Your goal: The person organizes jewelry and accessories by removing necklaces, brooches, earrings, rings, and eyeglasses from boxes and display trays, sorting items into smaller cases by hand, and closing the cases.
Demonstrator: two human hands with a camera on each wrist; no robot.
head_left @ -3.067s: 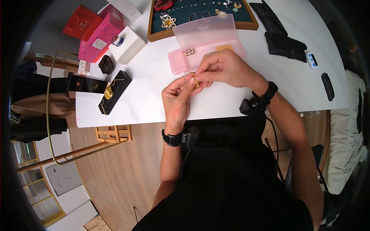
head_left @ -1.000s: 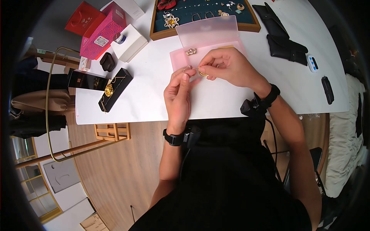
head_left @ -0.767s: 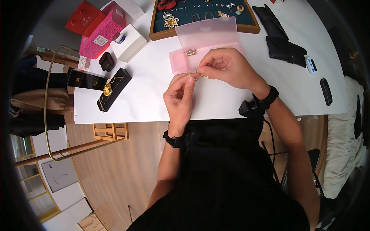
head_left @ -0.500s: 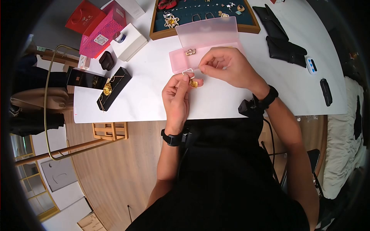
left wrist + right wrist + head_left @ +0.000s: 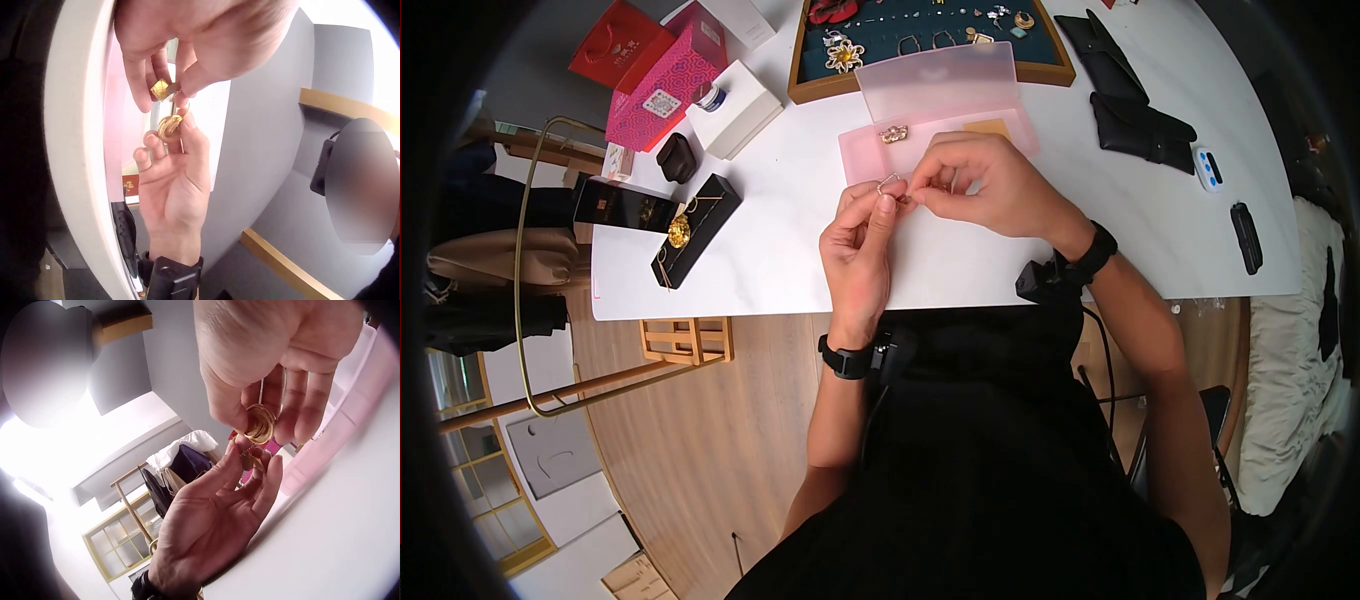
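Both hands meet fingertip to fingertip in front of the open pink plastic box. My left hand pinches a small jewellery piece; a thin silvery squarish loop stands up from the fingers. In the left wrist view a gold square shows at the left fingertips. Between right thumb and index finger is a gold hoop of twined bands, pinched by my right hand. The right wrist view shows this hoop just above the left fingertips. Inside the box lie a sparkly ornament and a yellowish card.
Behind the box stands a wooden jewellery tray. A black box with a gold pendant lies left, near a white box and a pink box. Black pouches and a white device are right.
Half a second ago the right hand was slightly apart and a gold square hung below the left fingers. The right fingers have come in leftward to the left fingertips, uncovering the yellowish card.
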